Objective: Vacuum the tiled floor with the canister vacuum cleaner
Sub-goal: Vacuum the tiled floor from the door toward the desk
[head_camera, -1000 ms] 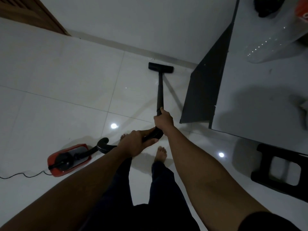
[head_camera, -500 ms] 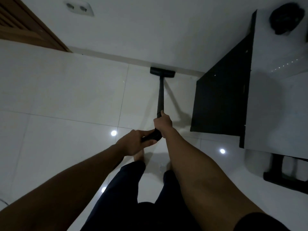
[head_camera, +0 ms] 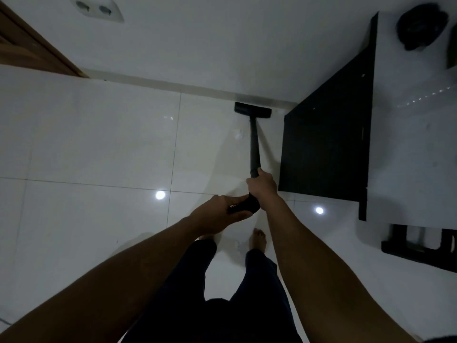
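A black vacuum wand (head_camera: 254,147) runs away from me across the glossy white tiled floor (head_camera: 99,149). Its flat floor nozzle (head_camera: 252,110) sits on the tiles right by the skirting of the far wall. My right hand (head_camera: 262,186) grips the wand's lower end. Just behind it, my left hand (head_camera: 217,212) holds the black curved handle (head_camera: 243,206). The canister body and hose are out of view.
A table with a dark side panel (head_camera: 326,149) and white top (head_camera: 410,154) stands close on the right of the wand. A black stool (head_camera: 420,246) sits under its near edge. A wall socket (head_camera: 97,8) and wooden door frame (head_camera: 37,45) are far left. My bare feet (head_camera: 257,240) stand below the hands.
I have stepped forward and the view has swung right; the red canister has left the view at the lower left. The nozzle has gone forward to the skirting. Both hands keep their hold.
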